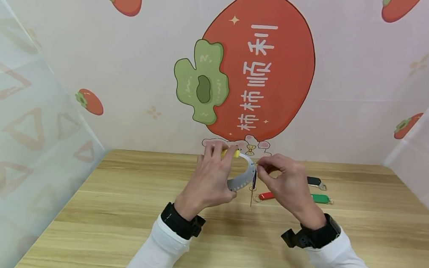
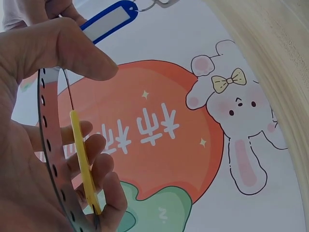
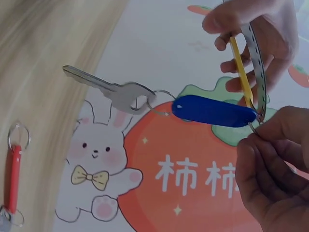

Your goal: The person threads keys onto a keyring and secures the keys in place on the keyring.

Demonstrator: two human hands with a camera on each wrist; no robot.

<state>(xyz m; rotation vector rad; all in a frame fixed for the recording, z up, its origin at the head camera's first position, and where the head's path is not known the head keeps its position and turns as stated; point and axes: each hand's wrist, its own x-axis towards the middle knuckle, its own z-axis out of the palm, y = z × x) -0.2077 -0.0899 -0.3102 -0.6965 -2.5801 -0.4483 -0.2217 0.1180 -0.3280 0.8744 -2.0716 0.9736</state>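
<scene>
My left hand (image 1: 210, 177) holds a curved grey band (image 1: 244, 180) with a row of holes along it, thumb on one side and fingers on the other. Inside its curve, a narrow yellow piece (image 3: 240, 67) with a thin wire at one end lies by the fingers. My right hand (image 1: 290, 184) pinches a small metal ring at one end of a blue key tag (image 3: 212, 111), right at the band's edge. A silver key (image 3: 128, 96) hangs from the tag's other end by a second ring. The tag's other face shows a white label in the left wrist view.
On the wooden table (image 1: 133, 229) beyond my right hand lie a red key tag (image 1: 266, 196), a green one (image 1: 320, 198) and a black one (image 1: 313, 181), with metal rings. A white backdrop (image 1: 345, 132) printed with persimmons stands behind the table.
</scene>
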